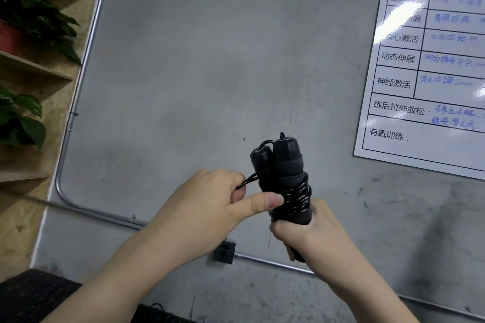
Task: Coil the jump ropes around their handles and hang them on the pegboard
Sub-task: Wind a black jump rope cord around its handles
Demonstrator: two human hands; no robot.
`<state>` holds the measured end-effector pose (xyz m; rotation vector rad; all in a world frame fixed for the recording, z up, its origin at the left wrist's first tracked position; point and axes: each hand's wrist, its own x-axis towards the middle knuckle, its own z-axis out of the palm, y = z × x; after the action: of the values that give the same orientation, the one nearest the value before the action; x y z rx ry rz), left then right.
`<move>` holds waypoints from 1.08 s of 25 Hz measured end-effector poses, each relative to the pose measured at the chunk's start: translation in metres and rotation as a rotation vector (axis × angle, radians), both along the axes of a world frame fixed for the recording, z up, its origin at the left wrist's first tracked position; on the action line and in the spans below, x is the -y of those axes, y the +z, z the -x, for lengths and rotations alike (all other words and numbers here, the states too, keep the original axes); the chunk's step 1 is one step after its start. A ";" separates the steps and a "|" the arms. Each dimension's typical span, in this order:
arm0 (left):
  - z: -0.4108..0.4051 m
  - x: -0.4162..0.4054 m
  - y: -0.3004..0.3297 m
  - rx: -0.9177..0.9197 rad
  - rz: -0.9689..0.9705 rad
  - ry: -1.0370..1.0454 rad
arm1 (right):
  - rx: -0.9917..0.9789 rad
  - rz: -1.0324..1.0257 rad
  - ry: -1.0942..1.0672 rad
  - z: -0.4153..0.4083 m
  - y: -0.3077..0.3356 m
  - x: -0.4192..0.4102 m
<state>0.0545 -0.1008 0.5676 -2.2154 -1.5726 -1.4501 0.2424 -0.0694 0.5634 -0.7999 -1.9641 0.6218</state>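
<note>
A black jump rope [284,165] is held upright in front of a grey wall, its two foam-covered handles side by side. Several turns of glossy black cord [298,198] wrap around the middle of both handles. My right hand [301,231] grips the lower ends of the handles from below. My left hand [210,202] pinches a short loop of the cord just left of the handles, with its thumb stretched out against the coil. No pegboard is in view.
The grey wall [210,60] fills the view, with a small hole at mid height. A white training chart [430,60] hangs at the upper right. Wooden shelves with potted plants [29,21] stand at the left. A metal conduit and a socket [224,252] run below.
</note>
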 end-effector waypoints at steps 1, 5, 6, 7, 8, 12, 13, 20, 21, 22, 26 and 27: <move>-0.002 0.001 -0.001 -0.024 -0.020 0.009 | 0.005 -0.013 -0.026 0.001 0.000 -0.001; -0.013 0.005 -0.007 -0.078 -0.032 0.011 | -0.034 -0.058 -0.082 0.006 -0.002 -0.002; -0.016 0.006 -0.008 -0.073 -0.023 0.020 | -0.037 -0.068 -0.080 0.007 -0.003 -0.003; -0.021 0.008 -0.009 -0.067 -0.018 0.040 | -0.038 -0.078 -0.083 0.008 -0.004 -0.003; -0.025 0.010 -0.009 -0.064 -0.020 0.075 | -0.039 -0.096 -0.100 0.009 -0.006 -0.004; -0.036 0.009 -0.008 -0.057 -0.051 0.196 | -0.037 -0.235 -0.208 0.021 -0.023 -0.013; -0.035 0.006 -0.009 -0.071 -0.061 0.190 | -0.034 -0.260 -0.221 0.020 -0.025 -0.013; -0.021 -0.003 -0.008 0.089 0.054 -0.381 | -0.128 0.324 0.669 -0.010 -0.013 -0.007; -0.022 -0.003 -0.009 0.085 0.064 -0.401 | -0.142 0.420 0.736 -0.011 -0.015 -0.010; -0.021 -0.004 -0.009 0.068 0.073 -0.384 | -0.134 0.449 0.741 -0.012 -0.017 -0.012; -0.011 -0.005 -0.004 -0.115 0.136 0.023 | -0.052 0.323 0.582 -0.019 -0.016 -0.017; -0.010 -0.002 -0.001 -0.157 0.156 0.121 | -0.027 0.292 0.543 -0.020 -0.015 -0.018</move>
<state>0.0642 -0.0985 0.5664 -2.2067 -1.7864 -1.1290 0.2627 -0.0510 0.5485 -0.4120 -2.0998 1.2528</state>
